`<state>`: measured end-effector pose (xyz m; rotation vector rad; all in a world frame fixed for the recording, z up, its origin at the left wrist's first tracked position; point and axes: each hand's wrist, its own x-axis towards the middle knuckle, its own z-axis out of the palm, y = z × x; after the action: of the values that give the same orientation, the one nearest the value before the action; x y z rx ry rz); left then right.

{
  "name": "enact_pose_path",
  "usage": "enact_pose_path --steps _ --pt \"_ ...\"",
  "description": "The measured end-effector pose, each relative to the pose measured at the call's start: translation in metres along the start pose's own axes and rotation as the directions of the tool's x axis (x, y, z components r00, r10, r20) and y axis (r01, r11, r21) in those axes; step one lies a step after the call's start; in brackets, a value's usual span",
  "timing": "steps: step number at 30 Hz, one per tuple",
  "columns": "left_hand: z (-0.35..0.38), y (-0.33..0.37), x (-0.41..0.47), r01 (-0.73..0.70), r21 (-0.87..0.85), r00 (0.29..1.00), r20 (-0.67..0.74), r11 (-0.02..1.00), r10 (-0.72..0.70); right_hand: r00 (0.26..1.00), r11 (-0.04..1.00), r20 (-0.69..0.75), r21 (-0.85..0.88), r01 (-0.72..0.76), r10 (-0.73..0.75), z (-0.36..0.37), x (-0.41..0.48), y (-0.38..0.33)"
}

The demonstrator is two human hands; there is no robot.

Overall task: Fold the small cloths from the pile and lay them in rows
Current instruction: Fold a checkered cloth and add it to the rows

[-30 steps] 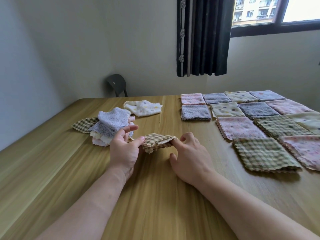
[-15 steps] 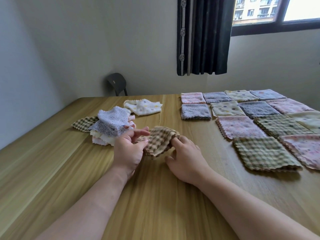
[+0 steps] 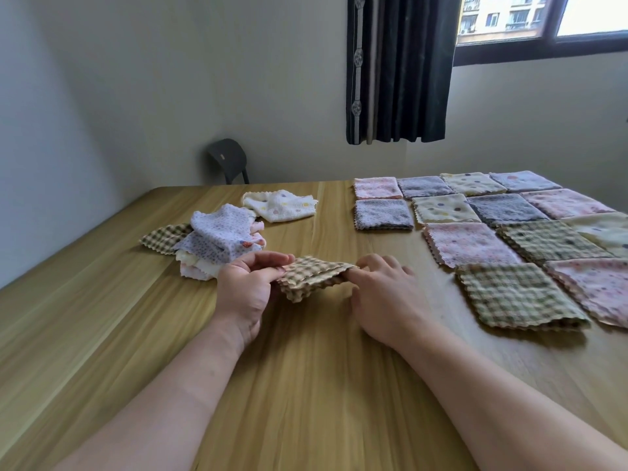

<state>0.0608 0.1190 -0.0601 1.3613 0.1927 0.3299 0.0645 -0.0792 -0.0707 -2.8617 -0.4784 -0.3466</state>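
A folded checked cloth (image 3: 314,277) sits at the middle of the wooden table (image 3: 306,385), held between both hands just above the surface. The left hand (image 3: 246,288) pinches its left edge between thumb and curled fingers; the right hand (image 3: 384,297) pinches the right corner with its fingertips, the other fingers bent over the tabletop. The cloth's zigzag edges show several layers stacked at the near side.

To the left, just beyond the left hand, lies the pile (image 3: 217,243) of unfolded cloths: a lilac flowered one on top, pale pink and cream ones beneath, and a checked one sticking out at the far left. A white dotted cloth (image 3: 280,205) lies loose beyond the pile.

To the right, the folded cloths (image 3: 475,219) lie in rows, edges close together: pink, grey, cream dotted and checked squares. The nearest is a checked square (image 3: 516,295), near the right hand.

Behind the table stand a dark chair (image 3: 228,160) against the wall and a dark curtain (image 3: 397,68) beside the window (image 3: 543,18).
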Motion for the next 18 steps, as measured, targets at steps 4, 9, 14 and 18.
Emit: enact_pose_path --steps 4,9,14,18 --pt "-0.002 0.000 0.000 -0.048 0.043 0.999 0.023 0.998 0.047 0.999 0.997 -0.038 -0.070 0.025 -0.028 -0.001 0.000 -0.006" --pt "0.000 -0.010 -0.005 -0.221 0.359 0.970 0.181 0.907 0.165 0.999 0.898 -0.002 0.438 -0.042 0.048 0.009 0.001 -0.015" --pt "0.005 -0.018 -0.009 -0.314 0.469 0.943 0.258 0.826 0.212 0.988 0.622 0.034 0.774 -0.120 0.149 0.006 0.005 -0.015" --pt "0.006 -0.017 -0.012 -0.349 0.454 0.933 0.248 0.820 0.260 0.977 0.529 0.107 0.827 -0.192 0.187 0.004 0.006 -0.013"
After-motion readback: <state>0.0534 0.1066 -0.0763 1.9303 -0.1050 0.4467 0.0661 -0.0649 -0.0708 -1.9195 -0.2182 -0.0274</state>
